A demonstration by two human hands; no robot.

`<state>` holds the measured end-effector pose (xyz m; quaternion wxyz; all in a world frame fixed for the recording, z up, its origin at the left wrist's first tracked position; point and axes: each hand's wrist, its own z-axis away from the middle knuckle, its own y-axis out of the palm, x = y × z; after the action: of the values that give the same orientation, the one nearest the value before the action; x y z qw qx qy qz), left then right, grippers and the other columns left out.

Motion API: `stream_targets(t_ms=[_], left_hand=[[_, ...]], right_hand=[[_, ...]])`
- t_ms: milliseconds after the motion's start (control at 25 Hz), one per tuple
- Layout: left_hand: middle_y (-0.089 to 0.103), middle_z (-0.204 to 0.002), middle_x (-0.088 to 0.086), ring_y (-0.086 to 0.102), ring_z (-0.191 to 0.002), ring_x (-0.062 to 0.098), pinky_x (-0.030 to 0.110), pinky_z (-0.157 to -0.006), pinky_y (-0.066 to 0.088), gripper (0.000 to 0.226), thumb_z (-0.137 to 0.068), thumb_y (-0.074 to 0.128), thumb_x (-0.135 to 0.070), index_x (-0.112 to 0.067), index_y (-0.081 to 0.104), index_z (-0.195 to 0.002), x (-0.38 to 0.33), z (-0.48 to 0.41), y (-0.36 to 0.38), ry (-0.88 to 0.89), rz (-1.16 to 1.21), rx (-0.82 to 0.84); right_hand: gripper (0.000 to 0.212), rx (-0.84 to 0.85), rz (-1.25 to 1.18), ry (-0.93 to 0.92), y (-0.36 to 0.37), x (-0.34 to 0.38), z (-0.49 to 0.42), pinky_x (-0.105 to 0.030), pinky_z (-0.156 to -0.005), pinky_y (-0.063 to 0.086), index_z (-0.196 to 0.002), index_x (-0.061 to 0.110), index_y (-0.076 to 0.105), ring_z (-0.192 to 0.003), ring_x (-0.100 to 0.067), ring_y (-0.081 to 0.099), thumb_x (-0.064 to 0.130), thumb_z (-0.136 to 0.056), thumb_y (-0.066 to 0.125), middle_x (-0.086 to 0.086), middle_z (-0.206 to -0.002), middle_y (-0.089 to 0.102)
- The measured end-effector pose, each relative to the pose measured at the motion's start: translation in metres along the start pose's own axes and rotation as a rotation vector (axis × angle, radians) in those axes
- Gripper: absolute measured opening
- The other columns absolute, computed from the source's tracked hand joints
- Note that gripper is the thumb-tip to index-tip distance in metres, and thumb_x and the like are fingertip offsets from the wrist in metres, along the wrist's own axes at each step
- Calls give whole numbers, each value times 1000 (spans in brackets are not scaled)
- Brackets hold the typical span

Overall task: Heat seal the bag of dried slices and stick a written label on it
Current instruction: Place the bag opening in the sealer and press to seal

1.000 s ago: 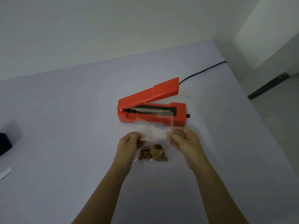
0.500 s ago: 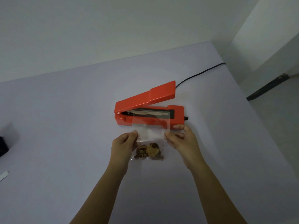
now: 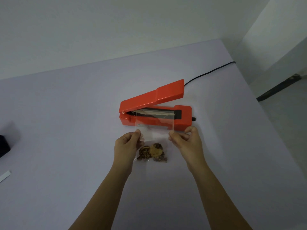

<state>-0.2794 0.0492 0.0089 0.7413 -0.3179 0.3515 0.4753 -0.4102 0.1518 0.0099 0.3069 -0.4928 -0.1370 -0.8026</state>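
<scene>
Pinching clear plastic bag of brown dried slices, my left hand and right hand at its edges, mouth across open orange heat sealer. Risk: slack film creases; seal leaks.

A pale lavender table meets a plain white wall. At the table's left edge sits a dark object, cropped and hard to identify. Off the right side, a dark strip lies on the floor.
</scene>
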Motion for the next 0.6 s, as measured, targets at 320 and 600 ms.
stream_targets(t_ms=[320,600], left_hand=[[62,-60,-2,56,-56,10,28,-68,52,29,-91,57,-28,-5,69,-76,5,-1,-1,8,-61,-15],[65,-64,3,60,-61,15,31,-71,54,28,-90,58,-27,-7,70,-75,6,-3,-1,-2,-57,-24]], right_hand=[[27,-1,45,21,0,-5,1,-36,-83,54,-87,23,40,-80,-17,70,23,-84,67,-1,-79,71],[14,-399,439,-656,-11,38,10,-4,-77,40,-101,4,53,-88,-14,58,15,-92,53,-6,-96,59]])
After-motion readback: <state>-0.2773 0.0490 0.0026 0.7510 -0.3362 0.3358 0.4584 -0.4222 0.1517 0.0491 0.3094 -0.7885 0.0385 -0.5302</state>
